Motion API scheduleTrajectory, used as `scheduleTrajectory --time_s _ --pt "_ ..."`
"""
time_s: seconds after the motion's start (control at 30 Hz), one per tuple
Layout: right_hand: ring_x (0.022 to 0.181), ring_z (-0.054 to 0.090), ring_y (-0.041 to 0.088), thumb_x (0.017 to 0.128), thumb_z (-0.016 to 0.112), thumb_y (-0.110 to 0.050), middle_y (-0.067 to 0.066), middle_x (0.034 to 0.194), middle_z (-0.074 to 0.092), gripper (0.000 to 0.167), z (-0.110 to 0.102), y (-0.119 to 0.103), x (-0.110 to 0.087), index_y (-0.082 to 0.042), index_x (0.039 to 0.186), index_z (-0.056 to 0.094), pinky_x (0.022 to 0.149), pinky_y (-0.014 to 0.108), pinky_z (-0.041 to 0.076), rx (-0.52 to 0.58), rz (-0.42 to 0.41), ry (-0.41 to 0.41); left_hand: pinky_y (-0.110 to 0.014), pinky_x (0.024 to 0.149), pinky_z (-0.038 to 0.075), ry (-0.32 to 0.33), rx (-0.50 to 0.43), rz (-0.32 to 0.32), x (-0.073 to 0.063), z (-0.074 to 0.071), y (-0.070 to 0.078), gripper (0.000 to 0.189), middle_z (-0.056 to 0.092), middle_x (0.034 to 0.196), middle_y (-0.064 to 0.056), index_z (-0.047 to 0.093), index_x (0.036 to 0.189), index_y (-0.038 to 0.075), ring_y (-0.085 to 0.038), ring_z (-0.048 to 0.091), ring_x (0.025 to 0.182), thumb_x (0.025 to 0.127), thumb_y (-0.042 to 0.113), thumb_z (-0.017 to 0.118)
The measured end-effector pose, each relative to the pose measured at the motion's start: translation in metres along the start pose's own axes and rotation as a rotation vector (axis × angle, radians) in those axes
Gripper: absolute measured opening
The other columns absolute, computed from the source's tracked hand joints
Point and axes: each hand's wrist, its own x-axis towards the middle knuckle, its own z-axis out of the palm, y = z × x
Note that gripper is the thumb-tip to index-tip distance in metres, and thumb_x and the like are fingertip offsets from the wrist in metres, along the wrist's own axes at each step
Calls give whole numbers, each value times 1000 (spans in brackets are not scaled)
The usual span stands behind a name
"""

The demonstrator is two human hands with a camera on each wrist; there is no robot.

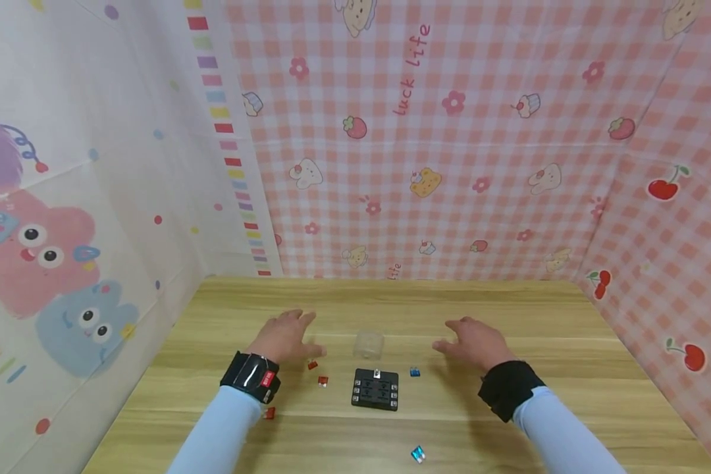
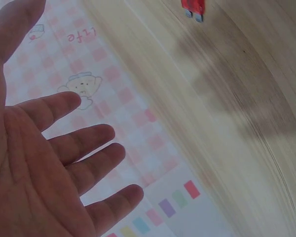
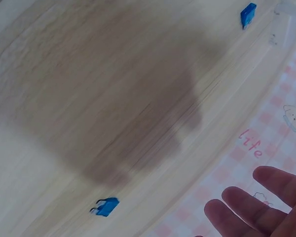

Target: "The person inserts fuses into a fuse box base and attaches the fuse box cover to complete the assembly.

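While my fingers [image 2: 86, 142] are apart and empty, my left hand [image 1: 284, 338] is near a little red piece [image 1: 312, 364] and my right hand [image 1: 475, 345] near a blue piece [image 1: 415, 372]. The black block [image 1: 376, 390] and clear cover [image 1: 368, 344] sit between them on the tabletop [image 1: 450, 299]. If I grab too fast, I might flick a piece away.

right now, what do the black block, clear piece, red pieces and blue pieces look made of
Black block: probably moulded plastic, dark and fairly matt; its silvery tabs look metal. Clear piece: likely transparent plastic, since the tabletop shows faintly through; glass is possible. Red pieces: probably plastic, strongly coloured, with grey metal-looking prongs. Blue pieces: likely similar plastic, bright highlights suggesting gloss.
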Motion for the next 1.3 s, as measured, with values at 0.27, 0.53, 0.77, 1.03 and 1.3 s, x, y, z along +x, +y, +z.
scheduleTrajectory --time_s 0.27,0.53,0.77,1.03,1.3 --pt "117 56 42 91 68 -44 24 126 61 59 6 -8 -4 -2 132 61 99 57 41 -2 -16 -22 -59 107 32 -14 1 20 -4 0 10 79 48 145 -21 49 145 10 -41 43 133 83 52 75" --pt "117 57 41 91 70 -39 22 122 64 54 11 -20 -8 0 128 63 99 56 41 -5 -36 -35 -57 107 33 -42 -16 11 -9 2 18 77 49 144 -20 52 142 10 -40 45 132 82 52 75" --pt "120 55 40 91 70 -37 19 125 64 51 16 -30 -11 -2 128 64 100 56 40 14 -21 -75 -56 105 35 -82 -43 5 -15 5 26 72 54 139 -18 58 138 10 -38 49 128 82 52 75" --pt "118 58 38 89 72 -36 16 123 66 49 22 -36 -14 -5 127 65 99 55 42 19 -15 -90 -56 104 37 -103 -29 25 -17 10 34 72 56 136 -18 60 135 10 -38 51 125 80 53 76" --pt "108 62 34 86 77 -28 13 115 69 42 32 -42 -16 -5 120 68 96 54 44 23 -33 -79 -55 105 36 -109 -29 61 -19 18 42 74 57 136 -17 60 135 10 -38 51 126 78 53 77"
